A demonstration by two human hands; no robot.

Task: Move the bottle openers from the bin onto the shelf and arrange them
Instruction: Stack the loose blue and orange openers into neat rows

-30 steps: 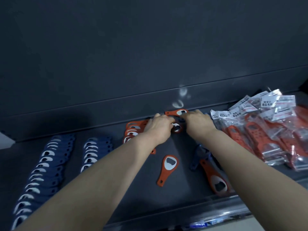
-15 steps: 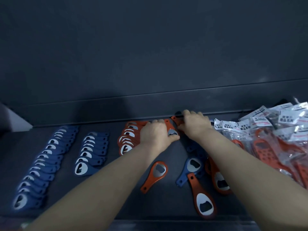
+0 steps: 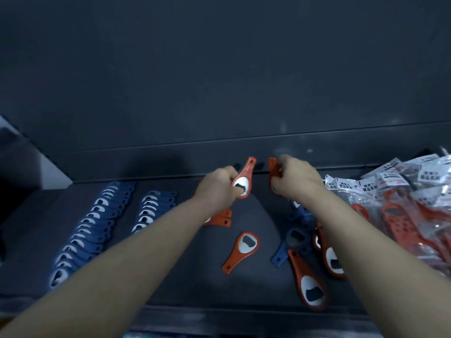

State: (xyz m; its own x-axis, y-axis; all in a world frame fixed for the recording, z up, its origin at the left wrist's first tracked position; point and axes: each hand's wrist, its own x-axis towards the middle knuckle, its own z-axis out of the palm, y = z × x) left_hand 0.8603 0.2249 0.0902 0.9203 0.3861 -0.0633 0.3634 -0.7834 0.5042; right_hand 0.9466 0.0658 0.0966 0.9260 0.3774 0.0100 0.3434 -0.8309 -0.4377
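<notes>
Here, the shelf (image 3: 256, 215) holds blue opener rows (image 3: 92, 228) and bagged red tools (image 3: 402, 211).

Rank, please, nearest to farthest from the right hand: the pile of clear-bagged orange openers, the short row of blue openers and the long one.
1. Pile of clear-bagged orange openers, beside the right hand.
2. Short row of blue openers, centre-left.
3. Long row of blue openers, far left.

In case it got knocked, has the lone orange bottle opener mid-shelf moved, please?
No; the lone orange bottle opener keeps its place, right of the shorter blue opener row.
</notes>
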